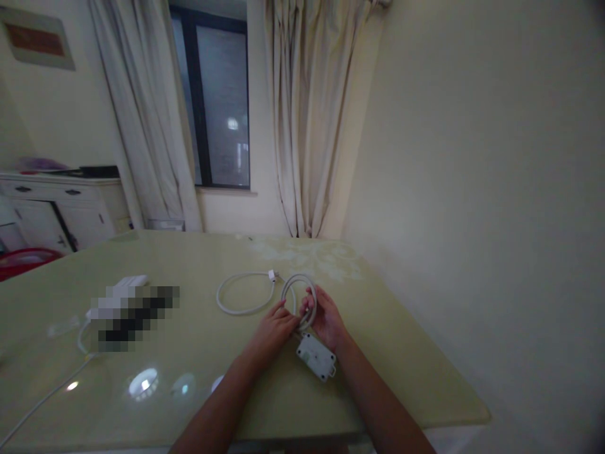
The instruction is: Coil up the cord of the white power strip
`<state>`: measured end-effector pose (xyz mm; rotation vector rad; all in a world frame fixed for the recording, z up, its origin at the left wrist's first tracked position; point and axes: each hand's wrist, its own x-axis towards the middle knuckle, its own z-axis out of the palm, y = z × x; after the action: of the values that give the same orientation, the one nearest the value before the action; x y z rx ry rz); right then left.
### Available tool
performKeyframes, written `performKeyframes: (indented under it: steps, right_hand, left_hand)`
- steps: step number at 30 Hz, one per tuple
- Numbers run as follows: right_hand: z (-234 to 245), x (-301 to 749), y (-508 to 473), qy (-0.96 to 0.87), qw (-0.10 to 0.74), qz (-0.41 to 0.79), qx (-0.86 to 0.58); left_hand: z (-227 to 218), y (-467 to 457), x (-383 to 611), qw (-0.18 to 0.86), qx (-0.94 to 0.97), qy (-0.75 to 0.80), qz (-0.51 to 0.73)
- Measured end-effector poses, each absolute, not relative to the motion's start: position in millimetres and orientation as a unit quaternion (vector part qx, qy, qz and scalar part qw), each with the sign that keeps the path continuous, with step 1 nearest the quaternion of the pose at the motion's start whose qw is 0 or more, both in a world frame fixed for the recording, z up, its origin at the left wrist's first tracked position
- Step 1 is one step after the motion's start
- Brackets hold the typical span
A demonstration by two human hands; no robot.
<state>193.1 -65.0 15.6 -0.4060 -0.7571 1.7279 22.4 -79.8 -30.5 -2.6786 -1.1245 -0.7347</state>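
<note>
So the cable coil (299, 276) sits just beyond the white box (316, 357), with the right hand (328, 318) curling its fingers around it. Left hand (276, 325) has its fingers at it too, can't tell if they're pinching. I'd keep the loops even, no sharp bends near the box, and watch the plug (272, 276) beyond and left of it. Desk (406, 378) has open room right of the box; near edge's on its wearer side.

From the cable coil (299, 277) over the table (401, 378): left hand (274, 326) at eight o'clock, right hand (327, 318) at four, box (316, 357) at five, plug (272, 275) between ten and eleven
</note>
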Motion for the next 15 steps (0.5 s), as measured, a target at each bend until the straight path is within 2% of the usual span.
performKeyframes:
  steps: [15]
  right_hand:
    - [14.1, 194.9, -63.9, -0.327, 0.572, 0.725, -0.203]
  left_hand:
    - [-29.0, -83.2, 26.3, 0.024, -0.895, -0.368, -0.251]
